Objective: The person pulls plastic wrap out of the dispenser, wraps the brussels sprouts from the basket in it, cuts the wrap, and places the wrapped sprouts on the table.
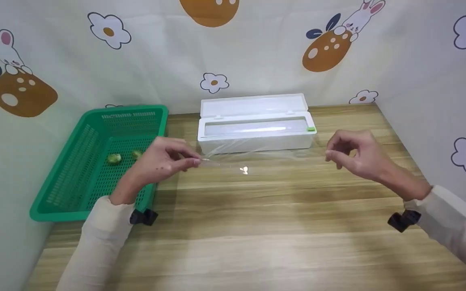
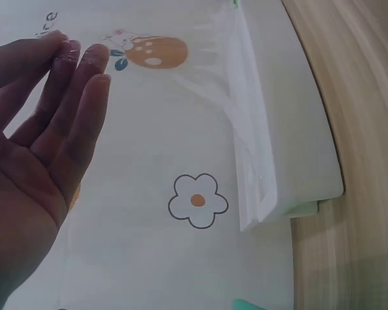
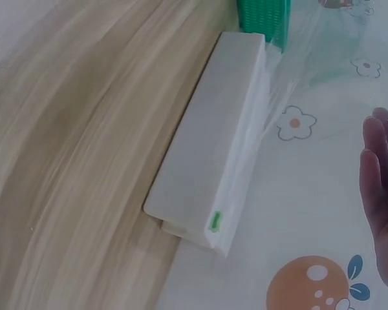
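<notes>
A thin sheet of clear plastic wrap [image 1: 227, 165] stretches out from the white wrap dispenser box [image 1: 257, 143], whose lid stands raised at the back. My left hand [image 1: 162, 159] pinches the sheet's left corner between thumb and fingertips, in front of the box and beside the green basket. To the right of the box, my right hand [image 1: 356, 155] has its thumb and index finger pressed together at the sheet's other end; the film is barely visible there. In the left wrist view, gathered strands of film lead up from the box [image 2: 297, 123].
At the left stands a green plastic basket [image 1: 39, 210] with small green-yellow pieces [image 1: 114, 159] inside. All of this is on a wood-grain table [image 1: 233, 242]. A patterned curtain [image 1: 257, 52] closes off the back and sides. A green slider [image 1: 310, 129] sits at the box's right end.
</notes>
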A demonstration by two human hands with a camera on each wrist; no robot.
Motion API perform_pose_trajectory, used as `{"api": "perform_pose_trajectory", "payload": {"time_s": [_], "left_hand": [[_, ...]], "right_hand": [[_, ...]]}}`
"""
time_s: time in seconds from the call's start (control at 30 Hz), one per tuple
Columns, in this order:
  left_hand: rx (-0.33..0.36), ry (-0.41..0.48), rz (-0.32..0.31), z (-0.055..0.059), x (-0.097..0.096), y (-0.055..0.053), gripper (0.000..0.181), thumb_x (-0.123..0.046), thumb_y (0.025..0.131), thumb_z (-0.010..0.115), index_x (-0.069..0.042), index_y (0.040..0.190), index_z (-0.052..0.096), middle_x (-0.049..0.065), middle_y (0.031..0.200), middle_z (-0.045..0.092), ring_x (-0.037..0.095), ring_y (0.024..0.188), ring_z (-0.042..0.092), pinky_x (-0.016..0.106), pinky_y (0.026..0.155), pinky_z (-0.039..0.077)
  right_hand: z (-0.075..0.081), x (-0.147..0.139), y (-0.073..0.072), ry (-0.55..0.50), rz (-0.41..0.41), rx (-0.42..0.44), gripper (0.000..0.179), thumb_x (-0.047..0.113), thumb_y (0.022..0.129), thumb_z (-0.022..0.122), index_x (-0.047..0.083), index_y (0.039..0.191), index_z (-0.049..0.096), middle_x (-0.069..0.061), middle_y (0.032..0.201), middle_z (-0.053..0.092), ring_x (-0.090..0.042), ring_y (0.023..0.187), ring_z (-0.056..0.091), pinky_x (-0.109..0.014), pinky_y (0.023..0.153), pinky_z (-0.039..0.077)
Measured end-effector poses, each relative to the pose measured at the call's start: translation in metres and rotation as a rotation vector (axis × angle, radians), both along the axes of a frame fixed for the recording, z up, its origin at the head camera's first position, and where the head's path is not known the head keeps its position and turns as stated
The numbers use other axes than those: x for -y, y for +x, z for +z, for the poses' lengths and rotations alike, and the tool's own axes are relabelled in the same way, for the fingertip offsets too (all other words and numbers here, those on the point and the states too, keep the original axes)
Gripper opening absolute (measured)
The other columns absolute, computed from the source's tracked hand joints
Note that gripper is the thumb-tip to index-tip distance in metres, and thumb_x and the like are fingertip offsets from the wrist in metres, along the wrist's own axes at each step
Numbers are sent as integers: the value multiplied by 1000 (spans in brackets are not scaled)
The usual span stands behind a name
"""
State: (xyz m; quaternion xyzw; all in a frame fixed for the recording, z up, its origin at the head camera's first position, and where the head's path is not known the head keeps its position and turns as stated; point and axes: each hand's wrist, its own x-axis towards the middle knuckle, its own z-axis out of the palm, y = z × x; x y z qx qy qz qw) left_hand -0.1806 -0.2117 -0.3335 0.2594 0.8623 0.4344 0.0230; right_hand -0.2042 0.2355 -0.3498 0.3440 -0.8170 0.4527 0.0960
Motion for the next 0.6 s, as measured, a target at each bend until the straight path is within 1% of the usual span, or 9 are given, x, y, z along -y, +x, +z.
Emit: {"api": "perform_pose_trajectory", "payload": {"time_s": [0.07, 0.2, 0.27, 0.33, 0.4, 0.5, 0.6], "left_hand": [[52, -43, -32, -5, -1, 1, 9, -14, 91, 73, -11, 95, 80, 5, 88, 75, 17, 69, 64, 23, 61, 55], [143, -138, -95, -19, -4, 0, 9, -16, 91, 73, -13, 95, 80, 3, 89, 77, 14, 71, 64, 24, 64, 56], [171, -173, -118, -27, -6, 0, 8, -17, 91, 73, -15, 95, 80, 1, 89, 77, 12, 73, 64, 24, 65, 55], [181, -207, -132, -35, -9, 1, 8, -17, 91, 73, -17, 93, 81, -1, 89, 77, 11, 75, 65, 24, 67, 55], [194, -228, -150, -43, -11, 2, 7, -16, 90, 74, -17, 92, 81, -2, 88, 77, 9, 77, 65, 23, 70, 56], [230, -246, -195, -54, -15, 3, 8, -10, 90, 73, -11, 91, 81, 2, 88, 77, 8, 80, 65, 23, 75, 57], [274, -261, -238, -66, -19, 3, 10, -4, 89, 71, -4, 94, 79, 7, 91, 77, 8, 83, 66, 21, 78, 57]], "right_hand": [[-7, 1, 0, 26, 38, 25, 19, -8, 82, 66, 10, 79, 68, 7, 67, 66, -11, 48, 56, -18, 45, 47], [-18, 1, 2, 92, 100, 105, 16, -5, 84, 67, 11, 79, 67, -1, 66, 67, -9, 48, 57, -20, 44, 48], [-25, 0, 2, 137, 123, 149, 15, -3, 86, 67, 11, 80, 67, -2, 66, 67, -8, 49, 57, -21, 44, 48], [-32, -2, 2, 186, 145, 196, 14, -2, 86, 66, 11, 80, 66, -3, 67, 67, -8, 50, 58, -22, 45, 50], [-40, -3, 1, 231, 169, 237, 14, -2, 85, 65, 11, 80, 66, -5, 67, 67, -8, 51, 58, -23, 46, 51], [-54, -6, 0, 303, 185, 256, 16, -2, 82, 66, 13, 79, 68, -3, 68, 67, -3, 56, 55, -22, 50, 50], [-65, -9, -3, 363, 194, 246, 17, 0, 81, 67, 16, 78, 70, 2, 69, 67, 1, 60, 53, -20, 55, 47]]}}
